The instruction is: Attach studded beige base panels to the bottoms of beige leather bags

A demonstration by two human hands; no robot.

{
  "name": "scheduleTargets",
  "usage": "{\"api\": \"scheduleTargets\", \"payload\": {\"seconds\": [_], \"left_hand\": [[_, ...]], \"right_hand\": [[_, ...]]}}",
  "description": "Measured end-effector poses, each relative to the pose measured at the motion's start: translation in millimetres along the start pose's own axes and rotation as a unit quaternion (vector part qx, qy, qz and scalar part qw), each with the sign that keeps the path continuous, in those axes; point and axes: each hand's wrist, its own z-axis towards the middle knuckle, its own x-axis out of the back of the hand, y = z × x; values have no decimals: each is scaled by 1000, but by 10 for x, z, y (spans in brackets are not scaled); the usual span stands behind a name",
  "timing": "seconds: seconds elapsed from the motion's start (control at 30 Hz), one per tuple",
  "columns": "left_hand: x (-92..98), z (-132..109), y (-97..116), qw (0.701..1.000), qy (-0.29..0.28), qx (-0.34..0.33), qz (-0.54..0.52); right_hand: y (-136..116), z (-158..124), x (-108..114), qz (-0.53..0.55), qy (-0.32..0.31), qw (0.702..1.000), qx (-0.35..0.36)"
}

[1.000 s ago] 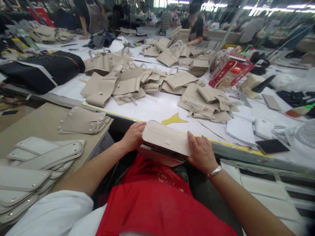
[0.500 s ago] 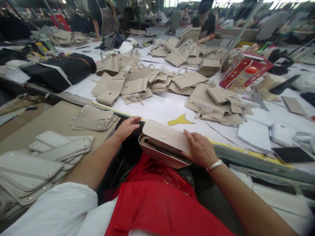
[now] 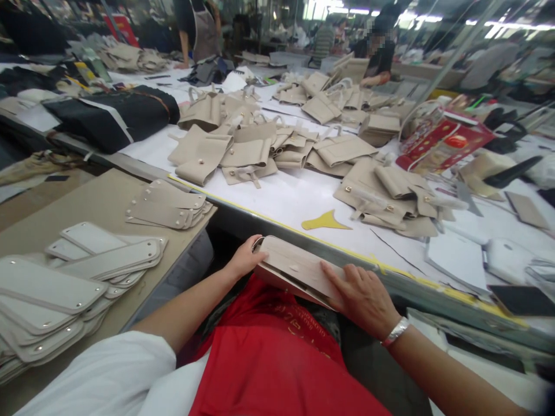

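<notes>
A pale beige handbag body (image 3: 299, 267) with a flap rests at my lap, just below the table's front edge. My left hand (image 3: 247, 257) grips its left end, thumb on the flap and fingers around the side. My right hand (image 3: 362, 294) grips the right end, with fingers lying over the flap and the thumb hidden. A dark gap shows between the flap and the front of the bag. On the left board lie a stack of white leather strips with metal studs (image 3: 108, 263) and some beige studded pieces (image 3: 167, 205).
Beige leather bag pieces (image 3: 255, 144) are heaped across the white-covered table (image 3: 277, 199). A yellow template (image 3: 327, 221) lies near the front edge. A black wrapped bundle (image 3: 115, 118) is at left, a red gift bag (image 3: 451, 141) at right. Co-workers stand behind the table.
My left hand has come down onto the bag's left end and taken hold of it. The bag has dropped slightly and its flap sits lower. The view has shifted a little.
</notes>
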Motion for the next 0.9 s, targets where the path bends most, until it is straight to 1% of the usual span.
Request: {"api": "scheduleTargets", "payload": {"seconds": [0.07, 0.13, 0.2, 0.23, 0.27, 0.33, 0.4, 0.43, 0.47, 0.5, 0.53, 0.57, 0.6, 0.63, 0.67, 0.7, 0.73, 0.8, 0.83, 0.87, 0.9], "left_hand": [[11, 0, -61, 1000, -7, -4, -27], [31, 3, -125, 999, -4, 7, -39], [54, 16, -154, 1000, -5, 20, -19], [66, 22, -145, 1000, -7, 17, 11], [77, 26, -117, 998, -9, -1, 54], [93, 19, -18, 982, 4, -76, 171], [85, -14, 112, 945, 22, -176, 275], [69, -39, 175, 925, 14, -228, 305], [42, -68, 230, 905, -13, -278, 321], [8, -98, 276, 885, -61, -325, 328], [-31, -129, 311, 861, -120, -367, 332], [-73, -156, 337, 834, -177, -399, 338], [-112, -180, 355, 808, -222, -421, 348], [-146, -198, 368, 786, -250, -434, 363], [-175, -209, 380, 770, -264, -440, 380], [-198, -214, 392, 759, -269, -442, 395], [-219, -214, 405, 752, -271, -442, 407], [-261, -204, 438, 737, -277, -444, 427], [-288, -199, 455, 731, -279, -447, 433], [-319, -194, 472, 724, -280, -453, 439], [-353, -190, 486, 713, -281, -462, 445]], "right_hand": [[-30, 37, 33, -1, -14, 1000, 18], [-68, 93, 69, -4, -34, 999, 38], [-103, 157, 108, -8, -57, 997, 51], [-118, 188, 126, -9, -68, 996, 53], [-135, 218, 144, -9, -79, 995, 53], [-176, 283, 173, -6, -98, 994, 46], [-232, 354, 191, -1, -116, 993, 32], [-260, 389, 197, 3, -125, 992, 24], [-281, 421, 202, 10, -132, 991, 17], [-292, 447, 207, 20, -139, 990, 13], [-286, 464, 214, 33, -144, 989, 9], [-263, 470, 222, 50, -148, 988, 7], [-221, 466, 230, 76, -154, 985, 3], [-163, 452, 235, 115, -160, 980, -5], [-94, 430, 236, 170, -166, 971, -18], [-22, 402, 228, 241, -168, 955, -40], [46, 371, 210, 316, -166, 931, -75], [136, 313, 144, 443, -149, 869, -164], [149, 291, 102, 478, -137, 844, -200], [140, 275, 61, 491, -123, 832, -228], [117, 266, 29, 486, -107, 832, -244]]}}
